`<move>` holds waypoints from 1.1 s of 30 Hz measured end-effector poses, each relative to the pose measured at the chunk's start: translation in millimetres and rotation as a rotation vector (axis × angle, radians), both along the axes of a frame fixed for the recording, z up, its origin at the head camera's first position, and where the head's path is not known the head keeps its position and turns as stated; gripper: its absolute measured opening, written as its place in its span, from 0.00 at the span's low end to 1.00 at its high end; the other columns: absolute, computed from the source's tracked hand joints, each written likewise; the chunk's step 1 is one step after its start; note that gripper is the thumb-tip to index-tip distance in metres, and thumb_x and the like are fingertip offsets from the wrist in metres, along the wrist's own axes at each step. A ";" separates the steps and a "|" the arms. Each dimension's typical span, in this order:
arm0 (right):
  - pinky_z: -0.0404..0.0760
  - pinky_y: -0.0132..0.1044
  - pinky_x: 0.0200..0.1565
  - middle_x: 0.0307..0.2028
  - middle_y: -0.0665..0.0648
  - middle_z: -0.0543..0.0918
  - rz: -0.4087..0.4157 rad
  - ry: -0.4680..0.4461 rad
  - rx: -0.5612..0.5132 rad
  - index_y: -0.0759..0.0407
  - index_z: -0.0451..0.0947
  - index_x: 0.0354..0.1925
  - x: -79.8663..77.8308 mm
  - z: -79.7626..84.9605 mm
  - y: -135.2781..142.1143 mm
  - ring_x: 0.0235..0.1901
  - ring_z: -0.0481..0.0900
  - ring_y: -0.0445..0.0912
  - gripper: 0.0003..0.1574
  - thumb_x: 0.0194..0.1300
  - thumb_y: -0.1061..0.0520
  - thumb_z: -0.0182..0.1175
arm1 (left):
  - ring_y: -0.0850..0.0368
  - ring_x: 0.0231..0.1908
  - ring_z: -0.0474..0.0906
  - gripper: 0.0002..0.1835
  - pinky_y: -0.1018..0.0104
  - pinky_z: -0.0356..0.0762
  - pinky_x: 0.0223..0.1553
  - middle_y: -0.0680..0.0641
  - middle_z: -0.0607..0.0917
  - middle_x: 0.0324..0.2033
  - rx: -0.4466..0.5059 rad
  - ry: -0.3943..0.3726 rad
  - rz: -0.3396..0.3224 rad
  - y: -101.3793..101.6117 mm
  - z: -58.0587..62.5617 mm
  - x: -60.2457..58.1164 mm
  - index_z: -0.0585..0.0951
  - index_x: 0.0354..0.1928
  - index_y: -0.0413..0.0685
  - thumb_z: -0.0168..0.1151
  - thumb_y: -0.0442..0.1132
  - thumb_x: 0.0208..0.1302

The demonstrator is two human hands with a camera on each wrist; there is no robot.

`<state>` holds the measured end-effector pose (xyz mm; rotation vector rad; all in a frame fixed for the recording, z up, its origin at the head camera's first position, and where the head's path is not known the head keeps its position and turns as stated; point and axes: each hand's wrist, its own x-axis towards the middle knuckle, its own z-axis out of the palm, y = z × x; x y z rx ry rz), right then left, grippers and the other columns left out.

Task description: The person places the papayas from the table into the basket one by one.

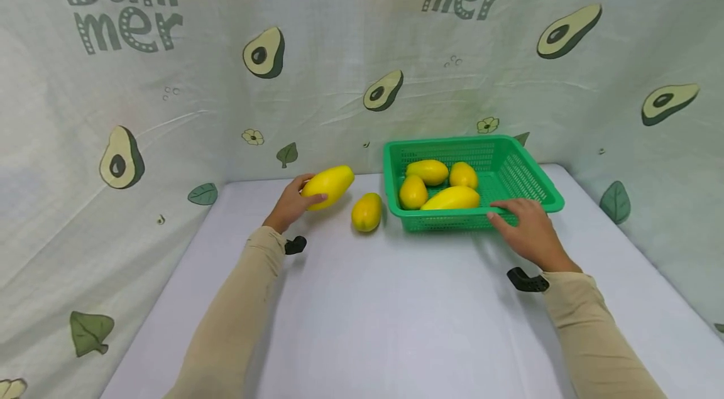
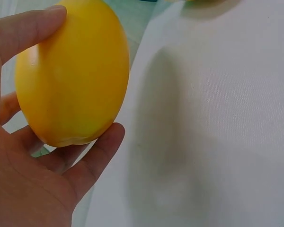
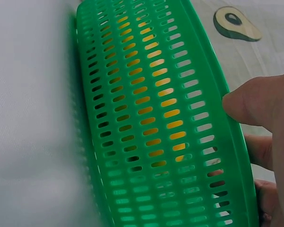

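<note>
My left hand [image 1: 291, 203] holds a yellow papaya [image 1: 329, 186] above the table, its shadow falling on the white surface. In the left wrist view the thumb lies along one side of the papaya [image 2: 75, 71] and the fingers curl behind and under its blunt end. A second papaya [image 1: 366, 212] lies on the table between that hand and the green basket [image 1: 447, 220]. My right hand [image 1: 528, 232] grips the basket's near rim. The right wrist view has the thumb [image 3: 248, 101] on the outside of the rim and fingers on the inner side.
Several yellow papayas [image 1: 452, 198] lie in the left part of the basket. The white table [image 1: 396, 317] runs up to a hanging cloth [image 1: 322, 22] printed with avocados, behind and at both sides. Each wrist wears a black camera mount [image 1: 527, 280].
</note>
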<state>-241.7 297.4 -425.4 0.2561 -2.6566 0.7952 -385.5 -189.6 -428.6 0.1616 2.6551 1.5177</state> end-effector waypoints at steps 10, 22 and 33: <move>0.57 0.74 0.58 0.57 0.73 0.75 0.000 -0.042 0.019 0.65 0.78 0.58 2.9 3.5 4.4 0.63 0.61 0.73 0.28 0.75 0.44 0.55 | 0.41 0.67 0.64 0.46 0.43 0.65 0.66 0.42 0.64 0.72 0.004 -0.004 -0.033 5.6 8.1 -0.6 0.62 0.75 0.56 0.72 0.58 0.59; 0.57 0.74 0.60 0.57 0.72 0.76 0.017 -0.058 0.028 0.65 0.78 0.58 -3.3 4.3 2.3 0.61 0.62 0.72 0.28 0.75 0.44 0.54 | 0.42 0.57 0.73 0.44 0.48 0.75 0.58 0.41 0.67 0.67 0.076 0.024 -0.076 19.1 28.1 2.2 0.62 0.74 0.54 0.70 0.59 0.61; 0.58 0.74 0.58 0.57 0.72 0.76 0.000 -0.026 0.018 0.64 0.79 0.58 0.1 0.8 3.9 0.62 0.62 0.72 0.28 0.75 0.44 0.56 | 0.45 0.59 0.73 0.38 0.50 0.74 0.59 0.43 0.71 0.67 0.270 0.063 -0.166 49.2 26.8 5.0 0.63 0.75 0.57 0.67 0.52 0.67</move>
